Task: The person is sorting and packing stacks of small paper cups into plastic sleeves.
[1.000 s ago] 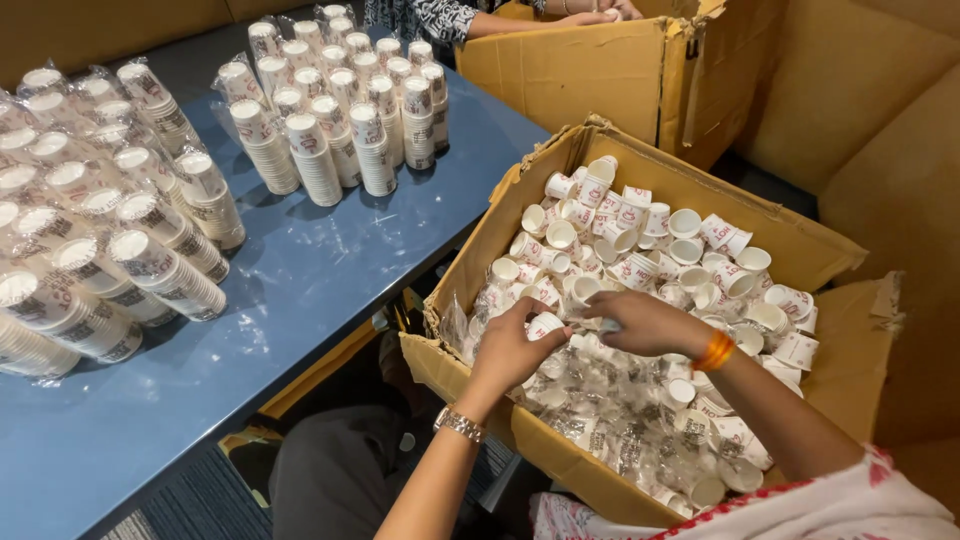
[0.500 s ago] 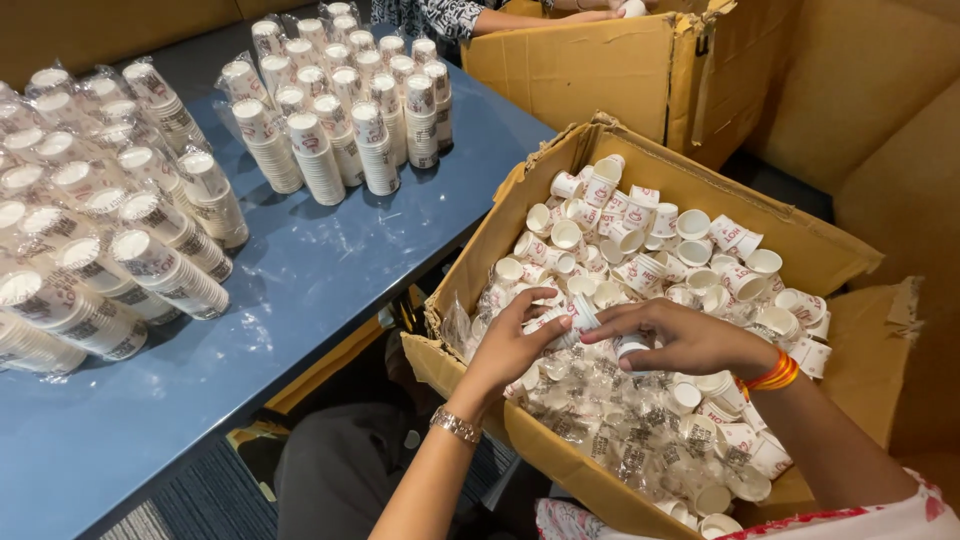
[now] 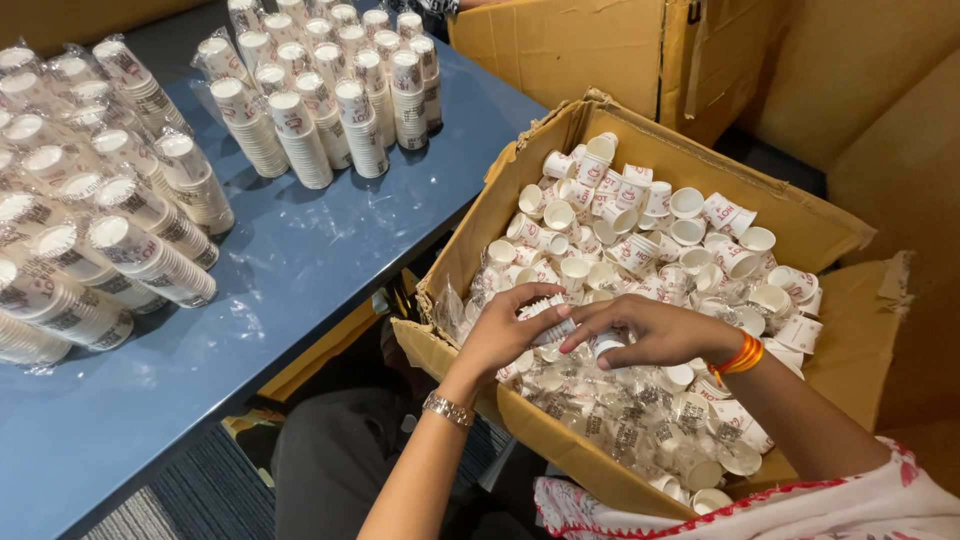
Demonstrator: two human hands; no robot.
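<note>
An open cardboard box (image 3: 488, 205) full of loose small white paper cups (image 3: 640, 215) sits in front of me. My left hand (image 3: 508, 330), with a metal bracelet at the wrist, curls around a short stack of cups (image 3: 548, 318) over the box's near left part. Beside it, my right hand (image 3: 655, 332), with orange bangles, is palm down, and its fingers close on a single cup (image 3: 606, 347) next to the stack. The two hands nearly touch.
A blue table (image 3: 290, 270) on the left carries upright wrapped stacks of cups (image 3: 330, 95) at the back and more stacks lying down (image 3: 90, 240) at the left edge. A second cardboard box (image 3: 590, 45) stands behind. Another person's arm (image 3: 450, 5) shows at the top.
Both hands stayed in the box and drew closer together. My left hand has gathered a short stack of cups, and my right hand has shifted left toward it.
</note>
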